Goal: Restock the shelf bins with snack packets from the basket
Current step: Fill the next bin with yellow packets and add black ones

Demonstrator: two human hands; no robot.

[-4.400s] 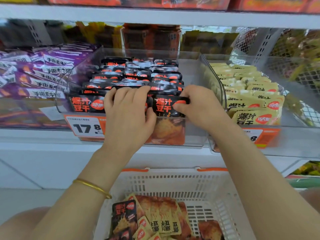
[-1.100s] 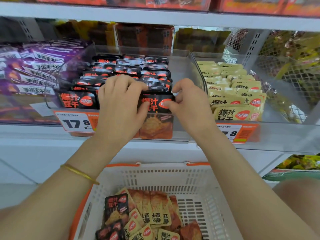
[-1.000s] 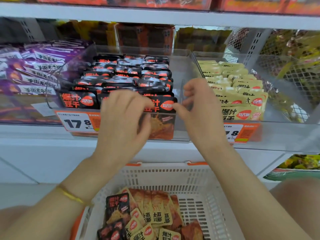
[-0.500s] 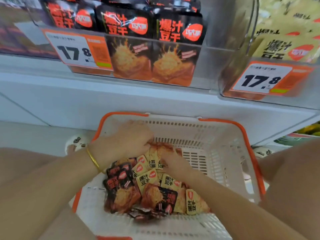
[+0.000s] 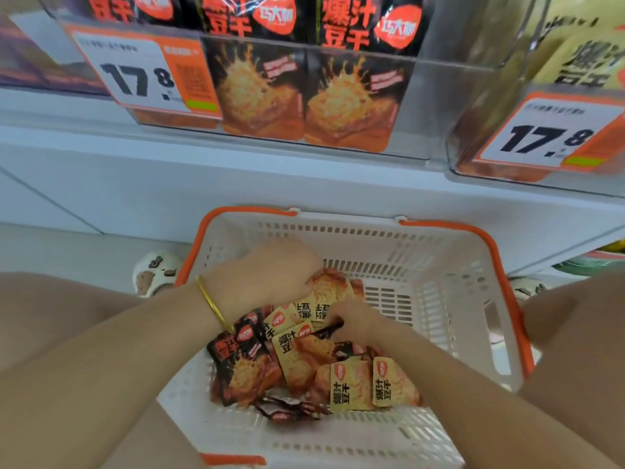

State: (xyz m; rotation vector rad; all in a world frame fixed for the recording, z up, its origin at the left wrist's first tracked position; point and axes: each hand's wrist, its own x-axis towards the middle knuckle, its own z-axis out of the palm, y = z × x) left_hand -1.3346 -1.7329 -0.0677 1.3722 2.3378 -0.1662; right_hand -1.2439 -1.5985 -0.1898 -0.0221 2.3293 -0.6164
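A white basket with an orange rim sits between my knees and holds a loose pile of snack packets, black ones on the left and yellow ones on the right. My left hand lies on the far end of the pile, its fingers curled down over orange-printed packets. My right hand is in the middle of the pile and pinches a dark packet edge. Above, the clear shelf bin shows two black packets standing at its front.
A second clear bin with yellow packets stands to the right. Orange price tags reading 17.8 hang on the left bin and the right bin. The white shelf edge overhangs the basket. A shoe rests left of the basket.
Both hands left the black-packet bin and dropped into the basket. My view tilted down. Since half a second ago the hands have dug slightly deeper into the pile.
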